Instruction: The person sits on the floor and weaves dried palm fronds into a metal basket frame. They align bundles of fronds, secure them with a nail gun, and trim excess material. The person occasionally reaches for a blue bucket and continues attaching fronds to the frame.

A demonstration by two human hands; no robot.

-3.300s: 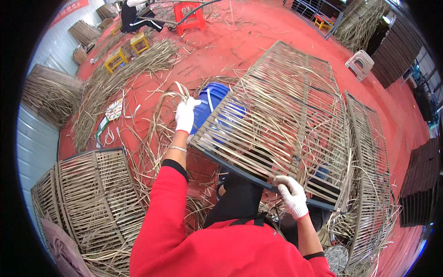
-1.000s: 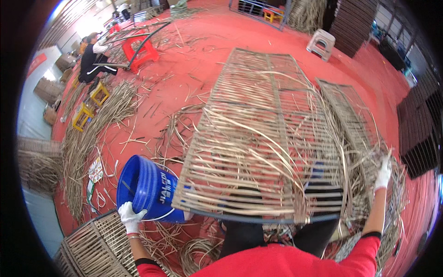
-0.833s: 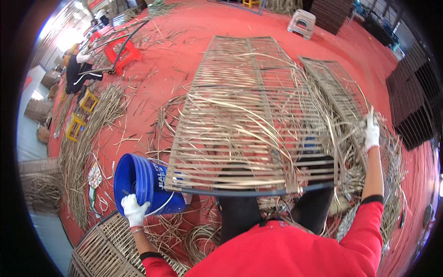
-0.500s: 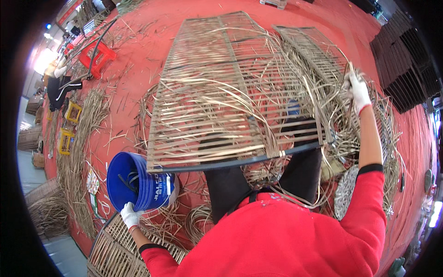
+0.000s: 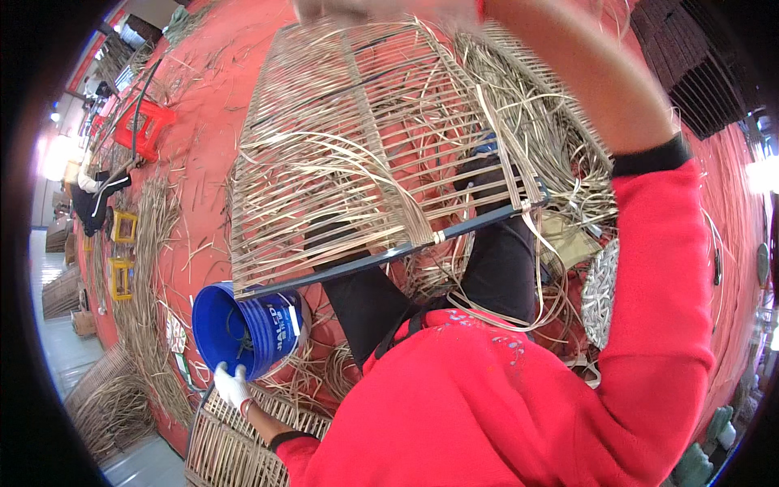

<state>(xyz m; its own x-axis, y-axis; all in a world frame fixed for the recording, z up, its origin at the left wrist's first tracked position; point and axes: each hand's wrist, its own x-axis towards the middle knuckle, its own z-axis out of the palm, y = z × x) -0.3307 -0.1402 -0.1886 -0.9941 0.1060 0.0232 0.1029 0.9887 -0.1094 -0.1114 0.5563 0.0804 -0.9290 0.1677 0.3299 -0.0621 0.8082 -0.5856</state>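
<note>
My left hand [image 5: 233,386], in a white glove, grips the lower rim of a blue bucket [image 5: 272,333]. The bucket lies tilted with its mouth to the left, and thin dark strips show inside. At the top edge of the picture my right hand [image 5: 398,10], also gloved, is smeared by motion and partly cut off. It is over the far end of a woven panel [image 5: 324,195]; whether it holds anything I cannot make out. The panel, of thin slats with a dark rod along its near edge, lies across my legs, and loose strips hang over it.
Cane strips [image 5: 560,154] are heaped beyond my right knee. Another slatted panel [image 5: 235,442] lies at lower left. Red stool [image 5: 144,128], yellow stools [image 5: 122,278] and a person [image 5: 89,203] are far left. Dark stacked panels [image 5: 690,69] stand far right.
My right hand has swung from the right side up and left to the top edge, its forearm now crossing the upper right. The view has shifted. My left hand stays at the bucket's rim.
</note>
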